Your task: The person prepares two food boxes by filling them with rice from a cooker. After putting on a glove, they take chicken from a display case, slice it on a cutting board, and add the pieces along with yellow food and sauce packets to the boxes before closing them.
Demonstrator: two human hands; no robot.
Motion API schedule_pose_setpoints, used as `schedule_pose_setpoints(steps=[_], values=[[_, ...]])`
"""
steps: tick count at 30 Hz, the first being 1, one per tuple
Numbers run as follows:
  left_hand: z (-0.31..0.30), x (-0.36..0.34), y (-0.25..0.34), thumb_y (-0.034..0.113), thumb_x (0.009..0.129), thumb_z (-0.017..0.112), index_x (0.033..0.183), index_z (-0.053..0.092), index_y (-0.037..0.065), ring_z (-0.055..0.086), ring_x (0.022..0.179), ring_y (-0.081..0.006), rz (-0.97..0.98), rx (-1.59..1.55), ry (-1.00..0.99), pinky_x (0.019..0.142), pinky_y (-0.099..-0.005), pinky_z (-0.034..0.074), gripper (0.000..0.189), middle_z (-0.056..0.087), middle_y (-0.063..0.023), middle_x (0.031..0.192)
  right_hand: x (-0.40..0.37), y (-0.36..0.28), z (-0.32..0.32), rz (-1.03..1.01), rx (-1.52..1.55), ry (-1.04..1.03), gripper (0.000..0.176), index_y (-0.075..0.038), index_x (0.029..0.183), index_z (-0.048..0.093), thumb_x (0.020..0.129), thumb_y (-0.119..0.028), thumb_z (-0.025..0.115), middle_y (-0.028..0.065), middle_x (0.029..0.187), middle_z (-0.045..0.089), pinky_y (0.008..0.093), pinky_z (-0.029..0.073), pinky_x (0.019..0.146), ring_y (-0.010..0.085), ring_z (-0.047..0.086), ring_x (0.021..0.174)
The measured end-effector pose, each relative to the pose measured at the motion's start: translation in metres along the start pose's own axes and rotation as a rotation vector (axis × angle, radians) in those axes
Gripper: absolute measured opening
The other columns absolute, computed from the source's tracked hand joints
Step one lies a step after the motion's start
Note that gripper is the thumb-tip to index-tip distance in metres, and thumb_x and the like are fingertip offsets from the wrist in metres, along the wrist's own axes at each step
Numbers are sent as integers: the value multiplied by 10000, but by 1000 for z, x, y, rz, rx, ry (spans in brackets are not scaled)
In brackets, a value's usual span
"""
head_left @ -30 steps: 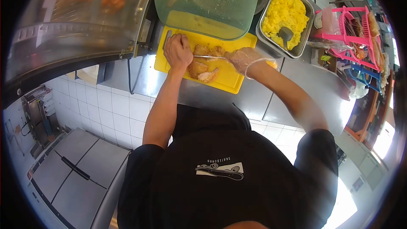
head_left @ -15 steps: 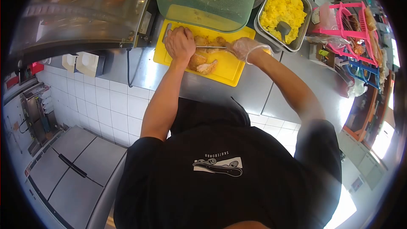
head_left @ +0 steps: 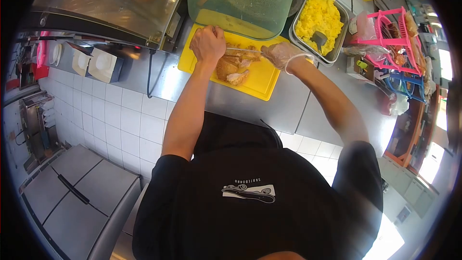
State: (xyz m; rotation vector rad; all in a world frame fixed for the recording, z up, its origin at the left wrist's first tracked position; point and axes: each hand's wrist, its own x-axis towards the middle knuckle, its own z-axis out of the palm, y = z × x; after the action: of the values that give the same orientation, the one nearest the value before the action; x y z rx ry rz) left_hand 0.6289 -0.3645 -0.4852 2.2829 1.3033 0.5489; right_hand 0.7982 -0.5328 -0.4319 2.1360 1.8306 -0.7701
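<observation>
My bare left hand (head_left: 208,44) is closed in a fist around a knife, whose handle it hides. The thin knife blade (head_left: 240,49) points right, edge-on over browned cooked chicken (head_left: 232,69) on a yellow cutting board (head_left: 257,89). My right hand (head_left: 281,55), in a clear plastic glove, is closed at the right end of the chicken, near the blade's far end. Its fingers pinch the meat, though their tips are partly hidden. One chunk nearest me shows pale flesh at a cut.
A green-tinted mesh-like cover (head_left: 240,5) stands just behind the board. To the right is a metal pan (head_left: 332,58) of yellow scrambled egg with a scoop in it. A glass display case (head_left: 110,5) is at left; a pink basket (head_left: 385,41) sits far right.
The view has shifted slightly. Both hands stay at the board with the blade between them; the blade now tilts a little, and the chicken under it looks slightly more spread.
</observation>
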Motion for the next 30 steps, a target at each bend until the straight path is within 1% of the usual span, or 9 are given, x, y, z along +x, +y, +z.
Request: schedule_pose_setpoints(steps=[2, 10, 17, 20, 24, 26, 27, 29, 30], values=[[11, -1, -5, 263, 914, 570, 777, 707, 1, 658, 807, -415, -19, -6, -12, 715, -539, 500, 326, 678, -237, 785, 3, 0, -3, -12, -23, -24, 267, -99, 1163, 593, 1038, -261, 422, 199, 873, 664, 494, 540, 724, 382, 686, 859], [47, -4, -29, 235, 897, 574, 794, 709, -17, 651, 788, -434, 9, -5, 66, 735, -528, 506, 305, 679, -254, 803, 20, 4, 7, -32, -54, -135, 306, -92, 1207, 609, 1039, -259, 414, 197, 944, 690, 472, 555, 784, 366, 690, 916], [42, -4, -17, 208, 873, 592, 767, 705, -19, 653, 812, -415, 43, 65, 82, 746, -504, 506, 274, 671, -247, 767, 18, 8, 17, 13, 40, -147, 368, -83, 1257, 585, 1063, -325, 385, 206, 977, 689, 483, 566, 795, 383, 685, 953], [38, -3, -15, 201, 862, 607, 766, 705, -20, 650, 799, -405, 50, 93, 55, 735, -497, 506, 260, 677, -237, 776, 18, 11, 24, 22, 52, -114, 354, -79, 1266, 572, 1057, -301, 393, 211, 975, 685, 488, 571, 776, 385, 686, 958], [18, -3, -8, 186, 857, 616, 723, 675, -6, 627, 757, -389, 97, 20, 73, 689, -498, 486, 242, 654, -208, 736, 3, 0, 22, 14, -2, -62, 323, -84, 1222, 551, 1065, -318, 394, 195, 1020, 683, 478, 560, 787, 379, 689, 925], [-2, -4, -2, 121, 853, 620, 714, 618, 21, 578, 719, -347, 223, -104, 190, 660, -472, 448, 171, 605, -153, 695, -15, -14, 20, 40, -9, 50, 299, -89, 1161, 546, 1066, -325, 389, 177, 991, 691, 482, 557, 768, 379, 690, 901], [-16, -5, 2, 121, 853, 620, 714, 618, 21, 578, 719, -347, 223, -105, 189, 660, -472, 448, 171, 605, -153, 695, -24, -21, 19, 41, -9, 49, 299, -89, 1161, 546, 1066, -325, 389, 177, 991, 691, 482, 557, 768, 379, 690, 901], [-45, -12, 7, 66, 855, 620, 744, 563, 32, 533, 732, -310, 433, -318, 289, 662, -437, 417, 129, 560, -120, 707, -42, -36, 19, 100, 103, 75, 296, -92, 1099, 547, 1058, -350, 409, 165, 947, 694, 499, 547, 746, 395, 682, 862], [-55, -20, 4, 66, 855, 620, 744, 563, 32, 533, 732, -310, 432, -316, 288, 662, -437, 417, 129, 560, -120, 707, -50, -41, 26, 98, 104, 74, 296, -92, 1099, 547, 1058, -350, 409, 165, 947, 694, 499, 547, 746, 395, 682, 862]])
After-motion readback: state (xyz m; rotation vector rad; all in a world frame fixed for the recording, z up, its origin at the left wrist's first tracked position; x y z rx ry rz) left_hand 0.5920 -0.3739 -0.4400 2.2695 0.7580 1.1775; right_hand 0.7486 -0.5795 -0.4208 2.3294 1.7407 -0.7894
